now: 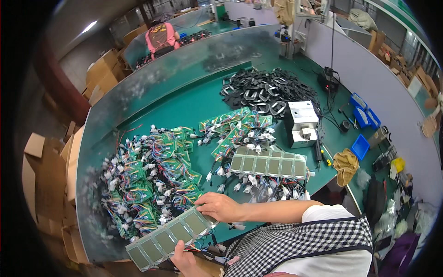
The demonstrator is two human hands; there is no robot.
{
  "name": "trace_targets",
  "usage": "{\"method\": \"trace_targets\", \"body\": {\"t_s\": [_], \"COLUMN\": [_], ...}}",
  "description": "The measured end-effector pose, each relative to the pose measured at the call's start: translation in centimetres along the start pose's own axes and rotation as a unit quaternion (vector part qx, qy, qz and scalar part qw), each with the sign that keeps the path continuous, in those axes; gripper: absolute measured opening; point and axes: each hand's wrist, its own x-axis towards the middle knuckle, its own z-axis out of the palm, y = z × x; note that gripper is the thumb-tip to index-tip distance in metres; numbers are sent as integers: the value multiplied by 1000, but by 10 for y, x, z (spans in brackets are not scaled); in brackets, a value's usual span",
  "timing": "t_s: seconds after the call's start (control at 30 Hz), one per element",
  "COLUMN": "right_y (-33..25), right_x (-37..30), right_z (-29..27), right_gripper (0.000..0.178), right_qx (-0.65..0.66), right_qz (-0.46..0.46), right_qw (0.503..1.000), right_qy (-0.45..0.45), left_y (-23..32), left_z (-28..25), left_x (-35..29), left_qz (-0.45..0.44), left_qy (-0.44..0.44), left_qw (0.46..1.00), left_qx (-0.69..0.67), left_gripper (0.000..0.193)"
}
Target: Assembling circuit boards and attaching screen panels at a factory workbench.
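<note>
A long strip of grey display panels (168,238) on joined circuit boards slants across the near edge of the table. My left hand (184,259) grips its lower edge, the thumb on the front and the other fingers hidden beneath. At the strip's upper right end, my right hand (219,207) is closed on the edge, fingertips on the top side. Coloured wires hang below the strip. Left of and beyond it lies a heap of green circuit boards (138,189) with wires and white connectors. A similar strip of display panels (268,164) rests on more wired boards to the right.
Black plastic frames (272,90) are piled at the back. A white-and-metal device (302,123) stands near the right, beside a black-handled tool (318,151), a brown cloth (345,167) and blue bins (360,147). Cardboard boxes (46,184) stand at left. Another person (161,39) sits beyond the partition.
</note>
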Motion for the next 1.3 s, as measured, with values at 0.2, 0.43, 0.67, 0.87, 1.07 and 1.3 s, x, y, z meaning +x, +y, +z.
{"method": "trace_targets", "body": {"t_s": [0.2,0.43,0.67,0.87,1.07,1.3], "right_y": [4,7,5,1,-2,-3], "right_x": [-3,-16,-16,-16,-17,-16], "right_z": [-1,-10,-10,-15,-15,-13], "right_gripper": [9,18,26,21,20,15], "right_qx": [7,244,473,502,542,586], "right_qz": [2,294,422,416,404,423], "right_qw": [1000,905,773,757,735,686], "right_qy": [22,189,37,21,43,80], "left_y": [-1,-12,9,3,5,3], "left_z": [-3,-21,16,4,9,6], "left_x": [6,19,3,1,1,0], "left_qz": [-30,84,114,88,86,92], "left_qy": [-57,-1,9,-31,-31,-59], "left_qw": [998,996,993,996,995,993], "left_qx": [30,-14,-33,-13,-43,-35], "left_gripper": [43,52,50,48,46,46]}}
